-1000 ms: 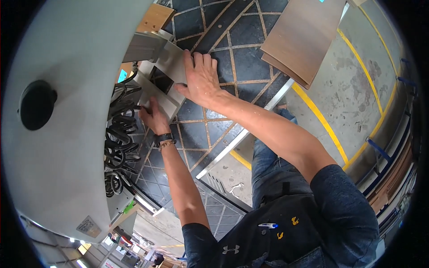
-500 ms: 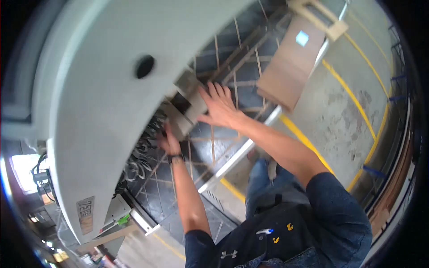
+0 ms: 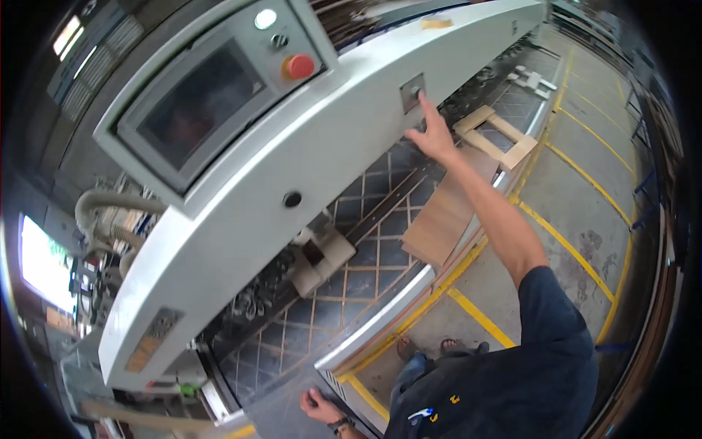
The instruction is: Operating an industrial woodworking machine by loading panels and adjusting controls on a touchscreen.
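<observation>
My right hand (image 3: pixel 437 139) reaches up to the machine's long white beam (image 3: pixel 365 132). Its index finger is stretched out onto a small round button (image 3: pixel 416 93) set in a square metal plate, with the thumb held apart. Low down, by the near edge of the machine's dark table (image 3: pixel 289 395), is my left hand (image 3: pixel 319 407), its fingers loosely curled and nothing visible in them. Under the beam lies a pale wooden frame piece (image 3: pixel 333 257) with a dark opening, partly hidden by the beam; neither hand touches it.
Brown flat boards (image 3: pixel 442 219) are stacked on the grid-marked table, with another wooden frame (image 3: pixel 518 152) at their far end. A control panel with a screen (image 3: pixel 201 102) and a red knob (image 3: pixel 299 66) rises at upper left. Yellow lines (image 3: pixel 578 249) mark the floor.
Both hands have left the wooden frame piece under the beam. My right hand has gone up to the button, my left down to the near table edge. The view has shifted, showing the control panel.
</observation>
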The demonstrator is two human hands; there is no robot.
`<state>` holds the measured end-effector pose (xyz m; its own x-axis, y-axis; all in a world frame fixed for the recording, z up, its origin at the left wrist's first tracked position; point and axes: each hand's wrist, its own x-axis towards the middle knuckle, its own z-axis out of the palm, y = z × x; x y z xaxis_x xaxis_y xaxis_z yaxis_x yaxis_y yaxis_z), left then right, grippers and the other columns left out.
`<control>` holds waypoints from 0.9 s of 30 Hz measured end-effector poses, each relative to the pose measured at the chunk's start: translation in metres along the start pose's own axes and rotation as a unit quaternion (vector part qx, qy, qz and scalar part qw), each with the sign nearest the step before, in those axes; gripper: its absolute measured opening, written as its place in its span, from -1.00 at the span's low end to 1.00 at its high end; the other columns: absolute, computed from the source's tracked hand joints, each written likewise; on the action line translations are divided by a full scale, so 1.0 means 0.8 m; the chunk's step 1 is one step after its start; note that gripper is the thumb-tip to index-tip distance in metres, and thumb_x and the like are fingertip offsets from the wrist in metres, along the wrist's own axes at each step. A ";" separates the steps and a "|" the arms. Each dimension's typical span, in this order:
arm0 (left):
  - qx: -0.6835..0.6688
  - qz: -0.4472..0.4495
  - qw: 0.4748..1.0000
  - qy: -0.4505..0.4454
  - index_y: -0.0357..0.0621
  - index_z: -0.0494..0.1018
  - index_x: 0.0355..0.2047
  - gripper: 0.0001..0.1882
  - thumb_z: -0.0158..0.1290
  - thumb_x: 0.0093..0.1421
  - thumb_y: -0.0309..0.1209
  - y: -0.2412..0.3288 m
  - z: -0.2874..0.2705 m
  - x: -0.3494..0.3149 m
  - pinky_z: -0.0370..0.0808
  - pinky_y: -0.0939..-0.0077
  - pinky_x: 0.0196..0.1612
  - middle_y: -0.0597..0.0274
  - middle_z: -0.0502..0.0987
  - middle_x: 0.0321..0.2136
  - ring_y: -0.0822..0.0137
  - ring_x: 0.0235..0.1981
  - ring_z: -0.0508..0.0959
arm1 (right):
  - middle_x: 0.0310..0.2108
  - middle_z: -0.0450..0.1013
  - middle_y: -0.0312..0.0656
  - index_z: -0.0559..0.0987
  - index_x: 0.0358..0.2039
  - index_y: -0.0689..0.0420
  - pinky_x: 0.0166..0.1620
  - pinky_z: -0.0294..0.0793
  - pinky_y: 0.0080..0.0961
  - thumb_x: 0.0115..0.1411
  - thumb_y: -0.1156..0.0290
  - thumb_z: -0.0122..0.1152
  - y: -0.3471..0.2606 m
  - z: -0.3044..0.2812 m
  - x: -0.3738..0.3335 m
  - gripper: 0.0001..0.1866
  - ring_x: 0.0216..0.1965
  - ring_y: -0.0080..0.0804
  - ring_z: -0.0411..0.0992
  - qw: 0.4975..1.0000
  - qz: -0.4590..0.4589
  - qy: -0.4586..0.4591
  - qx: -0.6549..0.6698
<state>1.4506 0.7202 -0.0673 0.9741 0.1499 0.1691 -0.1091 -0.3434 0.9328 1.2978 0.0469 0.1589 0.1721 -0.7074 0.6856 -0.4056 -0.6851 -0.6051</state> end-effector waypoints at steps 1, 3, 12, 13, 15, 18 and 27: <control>0.052 0.029 0.998 -0.019 -0.42 0.50 -0.20 -0.70 0.23 0.23 -0.38 0.009 -0.004 -0.014 0.42 0.26 0.00 0.01 0.52 -0.19 0.15 -0.17 0.47 | 0.42 0.06 0.14 0.03 0.45 0.17 0.38 0.17 -0.24 -0.01 0.33 0.40 0.015 -0.001 0.005 0.06 0.43 0.03 0.06 0.999 -0.026 -0.026 0.007; 0.089 0.056 0.994 -0.009 -0.43 0.51 -0.17 -0.66 0.23 0.22 -0.34 0.013 -0.009 -0.022 0.40 0.25 0.07 -0.02 0.53 -0.16 0.11 -0.11 0.48 | 0.40 0.11 0.15 0.04 0.45 0.18 0.38 0.18 -0.29 0.02 0.34 0.38 0.009 -0.012 0.009 0.03 0.41 -0.01 0.13 0.999 -0.017 -0.009 0.042; 0.114 0.023 0.993 0.013 -0.45 0.50 -0.14 -0.63 0.21 0.24 -0.31 0.008 -0.052 -0.068 0.36 0.16 0.16 -0.08 0.53 -0.10 0.04 -0.04 0.48 | 0.34 0.21 0.16 0.07 0.44 0.14 0.34 0.25 -0.23 -0.04 0.35 0.37 -0.021 0.018 0.002 0.04 0.33 0.10 0.23 0.997 0.036 -0.015 0.069; 0.111 0.029 0.993 0.004 -0.45 0.50 -0.14 -0.63 0.21 0.24 -0.31 0.008 -0.051 -0.073 0.36 0.16 0.16 -0.08 0.53 -0.10 0.04 -0.04 0.48 | 0.32 0.22 0.19 0.08 0.44 0.16 0.34 0.25 -0.23 -0.05 0.35 0.37 -0.021 0.014 0.001 0.04 0.32 0.12 0.24 0.997 0.034 -0.012 0.072; 0.093 0.021 0.995 -0.001 -0.45 0.49 -0.13 -0.62 0.21 0.25 -0.31 0.014 -0.053 -0.080 0.36 0.16 0.16 -0.08 0.52 -0.09 0.05 -0.03 0.47 | 0.30 0.24 0.22 0.09 0.43 0.17 0.34 0.25 -0.21 -0.06 0.34 0.35 -0.024 0.007 0.001 0.03 0.30 0.15 0.26 0.997 0.044 -0.020 0.058; 0.058 -0.002 0.998 -0.023 -0.45 0.51 -0.12 -0.62 0.27 0.21 -0.34 0.048 -0.049 -0.093 0.47 0.19 0.08 -0.13 0.57 -0.13 0.05 -0.07 0.54 | 0.26 0.26 0.28 0.08 0.44 0.11 0.32 0.27 -0.17 -0.03 0.32 0.29 -0.028 -0.007 -0.002 0.00 0.26 0.23 0.28 0.996 0.066 -0.038 0.053; 0.096 0.056 0.993 -0.048 -0.43 0.51 -0.12 -0.62 0.27 0.20 -0.34 0.010 -0.040 -0.074 0.47 0.17 0.06 -0.10 0.57 -0.17 0.05 -0.10 0.54 | 0.30 0.25 0.23 0.19 0.42 0.02 0.32 0.28 -0.18 0.02 0.29 0.29 -0.013 -0.017 0.001 -0.09 0.27 0.20 0.29 0.991 0.051 -0.093 0.082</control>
<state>1.3859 0.7380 -0.0597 0.9733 0.0155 0.2290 -0.1871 -0.5249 0.8303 1.2901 0.0556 0.1713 0.3067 -0.7838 0.5400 -0.2802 -0.6165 -0.7358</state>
